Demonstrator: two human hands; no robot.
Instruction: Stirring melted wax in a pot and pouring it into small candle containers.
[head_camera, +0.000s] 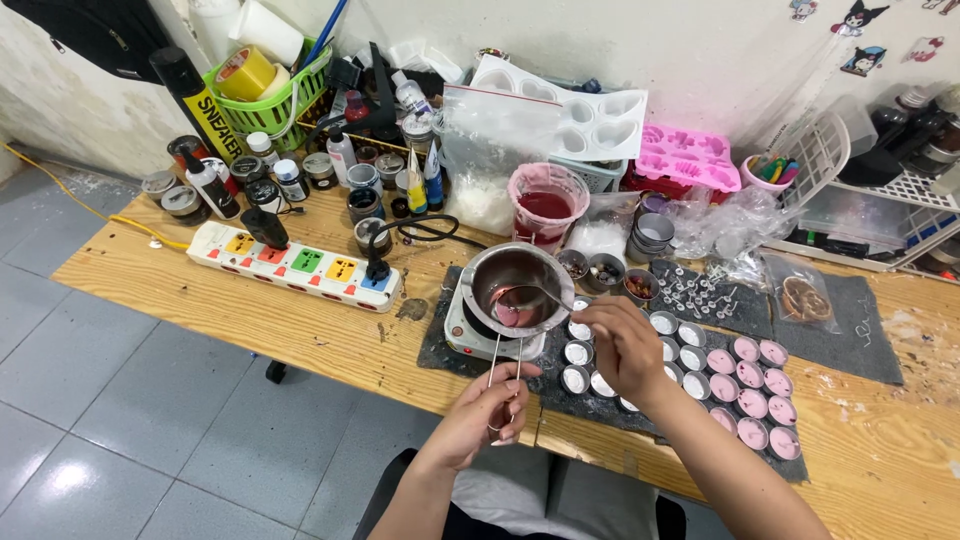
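- While your left hand (487, 412) closes around the end of the wire handle (503, 365), the small metal melting pot (510, 290) sits on the white hot plate (468, 332), at the twelve o'clock side of that hand
- Your right hand (622, 345) pinches the stem of a spoon (528, 294) between thumb and fingertips; its bowl reaches toward nine o'clock, down into the pink wax at the bottom of the pot
- By my reading, you are stirring or scooping the melted pink wax, with filling the cups as the step under way
- At three o'clock from the pot, the round tealight cups (690, 358) lie in rows on the dark mat (860, 335); those near your right hand look white or empty, those farther toward four o'clock already hold pink
- For the next move, steady the handle so the pot does not tip off the plate, and keep the spoon level on the way over the cups nearest your wrist
- Mind the red cup of dye (546, 205) at twelve o'clock and the power strip (300, 264) at ten o'clock; both stand close enough to catch a drip or a knock
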